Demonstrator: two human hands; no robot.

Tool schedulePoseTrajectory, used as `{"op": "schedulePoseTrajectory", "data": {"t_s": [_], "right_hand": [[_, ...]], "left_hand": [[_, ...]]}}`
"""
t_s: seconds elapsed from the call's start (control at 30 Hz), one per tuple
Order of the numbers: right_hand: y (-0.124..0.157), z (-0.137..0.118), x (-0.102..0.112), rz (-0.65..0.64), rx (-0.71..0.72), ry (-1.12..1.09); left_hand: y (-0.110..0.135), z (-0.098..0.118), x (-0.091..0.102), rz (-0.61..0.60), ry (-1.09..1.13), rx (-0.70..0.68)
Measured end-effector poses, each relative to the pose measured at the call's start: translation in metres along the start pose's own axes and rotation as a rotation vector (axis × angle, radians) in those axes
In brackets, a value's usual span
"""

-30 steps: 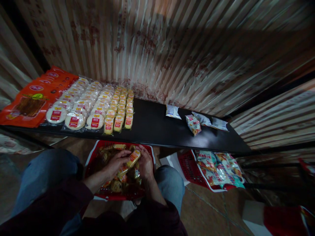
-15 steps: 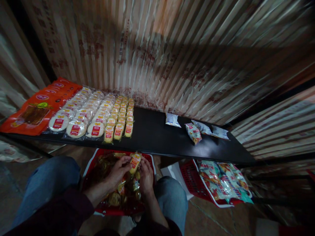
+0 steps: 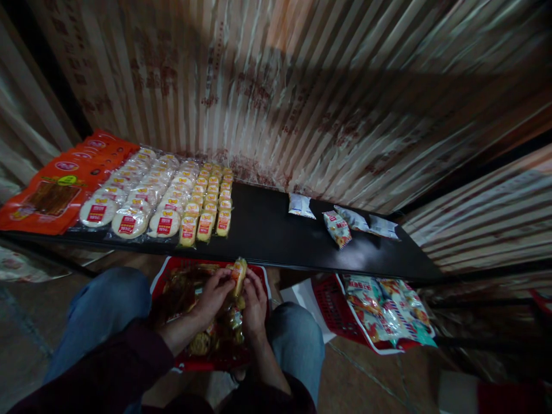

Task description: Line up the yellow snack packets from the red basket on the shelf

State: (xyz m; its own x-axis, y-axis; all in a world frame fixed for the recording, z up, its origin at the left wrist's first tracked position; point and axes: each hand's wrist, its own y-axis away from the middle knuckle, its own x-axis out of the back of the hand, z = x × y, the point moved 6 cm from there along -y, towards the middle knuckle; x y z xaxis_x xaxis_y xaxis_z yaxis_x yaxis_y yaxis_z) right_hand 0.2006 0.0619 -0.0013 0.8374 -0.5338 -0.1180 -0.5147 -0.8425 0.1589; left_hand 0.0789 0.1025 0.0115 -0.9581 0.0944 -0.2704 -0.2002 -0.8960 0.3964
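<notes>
Between my two hands is a small wrapped yellow snack cake [image 3: 238,275] with a red label, tilted on its side. My left hand [image 3: 215,296] pinches it from the left, and my right hand [image 3: 255,299] grips its right side. Both hands are above a red basket [image 3: 160,283] with a white rim, standing between my knees and full of wrapped snacks. Just beyond, on the black shelf [image 3: 267,230], similar yellow wrapped cakes [image 3: 206,224] stand in three rows.
Left of the cakes lie rows of round white wrapped crackers [image 3: 129,223] and orange packets [image 3: 56,192]. Several small snack bags [image 3: 337,229] are scattered on the shelf's right. A second red basket [image 3: 330,307] with snack bags stands below right. Striped curtain [image 3: 259,98] hangs behind.
The yellow cake has been turned in my fingers, so its label now faces left instead of up at me. My view has shifted slightly.
</notes>
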Motion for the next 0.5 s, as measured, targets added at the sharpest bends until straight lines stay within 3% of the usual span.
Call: {"op": "schedulePoseTrajectory", "data": {"t_s": [0.2, 0.5], "right_hand": [[0.0, -0.005, 0.0, 0.009, 0.017, -0.02], [0.001, -0.009, -0.004, -0.051, 0.112, 0.082]], "left_hand": [[0.003, 0.0, -0.008, -0.025, 0.067, 0.08], [-0.002, -0.011, 0.003, -0.057, 0.217, 0.2]]}}
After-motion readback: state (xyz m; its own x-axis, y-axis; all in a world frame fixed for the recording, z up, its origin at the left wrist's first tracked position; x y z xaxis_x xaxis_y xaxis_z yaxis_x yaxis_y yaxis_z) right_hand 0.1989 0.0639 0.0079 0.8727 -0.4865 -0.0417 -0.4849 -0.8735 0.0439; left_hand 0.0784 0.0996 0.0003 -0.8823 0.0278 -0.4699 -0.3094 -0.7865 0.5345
